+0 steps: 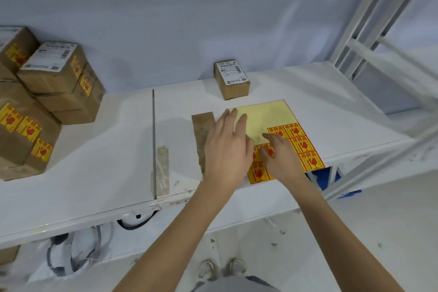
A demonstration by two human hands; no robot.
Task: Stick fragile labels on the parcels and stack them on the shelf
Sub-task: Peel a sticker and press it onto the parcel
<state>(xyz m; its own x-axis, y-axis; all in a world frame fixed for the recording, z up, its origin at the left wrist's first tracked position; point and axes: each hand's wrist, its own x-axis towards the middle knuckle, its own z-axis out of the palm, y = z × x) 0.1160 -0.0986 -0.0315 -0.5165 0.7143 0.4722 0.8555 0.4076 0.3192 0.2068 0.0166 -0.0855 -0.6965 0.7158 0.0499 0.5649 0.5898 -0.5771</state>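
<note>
White shelf (99,173) holds a label sheet (267,118), long axis running away; both hands' fingers (233,121) lie straight on it.

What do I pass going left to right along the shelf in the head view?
Stack of labelled parcels → strip of clear tape by the board seam → brown tape strip → left hand → right hand on the label sheet.

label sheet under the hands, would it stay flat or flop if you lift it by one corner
The label sheet looks paper-thin and lies flat on the shelf, so it would likely bend and droop from one corner. Most labels are peeled off, so it is probably very light. The left hand resting on it suggests it slides easily.
</note>
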